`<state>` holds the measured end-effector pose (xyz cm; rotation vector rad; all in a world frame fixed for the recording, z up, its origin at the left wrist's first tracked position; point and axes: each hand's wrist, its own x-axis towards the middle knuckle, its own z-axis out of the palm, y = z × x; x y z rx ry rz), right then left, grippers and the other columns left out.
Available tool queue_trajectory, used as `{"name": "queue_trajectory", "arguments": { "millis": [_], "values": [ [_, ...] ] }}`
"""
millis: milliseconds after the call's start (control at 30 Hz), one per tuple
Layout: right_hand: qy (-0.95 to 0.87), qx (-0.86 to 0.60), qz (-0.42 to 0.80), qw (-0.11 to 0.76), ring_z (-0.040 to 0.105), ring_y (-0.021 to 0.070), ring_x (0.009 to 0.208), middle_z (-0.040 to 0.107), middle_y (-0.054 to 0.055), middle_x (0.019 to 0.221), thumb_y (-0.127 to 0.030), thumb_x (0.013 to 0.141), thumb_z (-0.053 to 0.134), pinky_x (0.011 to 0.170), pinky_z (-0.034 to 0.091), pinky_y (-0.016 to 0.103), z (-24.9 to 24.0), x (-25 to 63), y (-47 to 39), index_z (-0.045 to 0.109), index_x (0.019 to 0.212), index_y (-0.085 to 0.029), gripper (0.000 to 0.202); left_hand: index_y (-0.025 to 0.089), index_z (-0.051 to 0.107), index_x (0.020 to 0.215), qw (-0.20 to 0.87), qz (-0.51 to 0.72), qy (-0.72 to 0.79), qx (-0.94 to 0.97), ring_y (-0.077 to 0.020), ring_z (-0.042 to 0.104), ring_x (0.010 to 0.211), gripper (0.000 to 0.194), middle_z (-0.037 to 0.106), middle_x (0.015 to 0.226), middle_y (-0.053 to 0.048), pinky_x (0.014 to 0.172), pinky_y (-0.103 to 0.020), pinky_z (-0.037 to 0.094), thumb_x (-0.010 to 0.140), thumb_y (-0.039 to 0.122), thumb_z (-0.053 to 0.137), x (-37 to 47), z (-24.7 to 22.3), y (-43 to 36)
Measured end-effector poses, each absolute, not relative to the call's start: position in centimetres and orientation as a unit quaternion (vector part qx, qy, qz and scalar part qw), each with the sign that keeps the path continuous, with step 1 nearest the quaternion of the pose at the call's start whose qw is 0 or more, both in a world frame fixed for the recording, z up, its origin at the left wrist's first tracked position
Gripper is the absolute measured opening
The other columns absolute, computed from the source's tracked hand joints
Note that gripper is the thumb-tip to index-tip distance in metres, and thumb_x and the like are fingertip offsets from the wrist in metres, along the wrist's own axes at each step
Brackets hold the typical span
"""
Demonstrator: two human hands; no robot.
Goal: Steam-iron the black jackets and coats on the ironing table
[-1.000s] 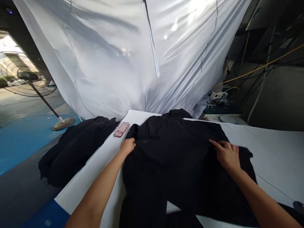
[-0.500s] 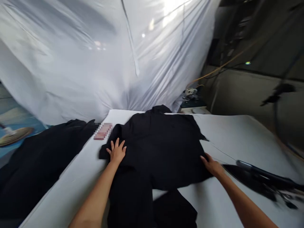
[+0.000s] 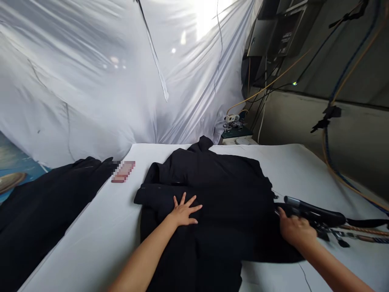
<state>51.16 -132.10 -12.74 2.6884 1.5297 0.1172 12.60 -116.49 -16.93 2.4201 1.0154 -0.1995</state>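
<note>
A black garment [image 3: 231,207] lies spread over the white-covered table, with folds and a raised bunch at its far edge. My left hand [image 3: 184,213] rests flat on the cloth left of its middle, fingers spread. At the garment's right edge, my right hand [image 3: 296,229] is closed on the cloth, its fingertips partly hidden. Just beyond that hand lies a steam iron [image 3: 316,213] with a dark handle, partly covered by the hand.
More black cloth [image 3: 51,194] lies along the table's left side. Near it is a pixelated reddish object [image 3: 123,172]. A white sheet [image 3: 121,81] hangs behind the table [image 3: 291,166]. Cables and a hose [image 3: 327,150] run down at the right toward the iron.
My left hand has moved right across the garment from its left edge. My right hand has drawn the garment's right edge outward and toward me, beside the iron. The view has shifted slightly.
</note>
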Motion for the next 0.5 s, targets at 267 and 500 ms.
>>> {"name": "queue_trajectory", "arguments": {
  "millis": [267,500],
  "values": [
    [0.663,0.744,0.071,0.043,0.012,0.0303,0.133,0.028,-0.003,0.144,-0.042,0.083,0.034,0.102,0.015,0.057,-14.3,42.8,-122.9,0.037,0.132,-0.038,0.05,0.02,0.059,0.107,0.063,0.264,0.576,0.771,-0.0179,0.046,0.112,0.044,0.056,0.111,-0.008,0.1,-0.033,0.035,0.075,0.001,0.035,5.2,-15.0,-113.0],
    [0.436,0.89,-0.045,0.127,0.014,0.0431,0.129,0.019,0.005,0.147,-0.043,0.083,0.023,0.093,0.012,0.068,-18.8,47.0,-126.4,0.032,0.137,-0.024,0.059,0.011,0.043,0.124,0.13,0.131,0.752,0.632,-0.0201,0.052,0.104,0.053,0.058,0.112,-0.011,0.092,-0.029,0.038,0.072,0.012,0.05,-0.8,-15.3,-109.6]
  ]
}}
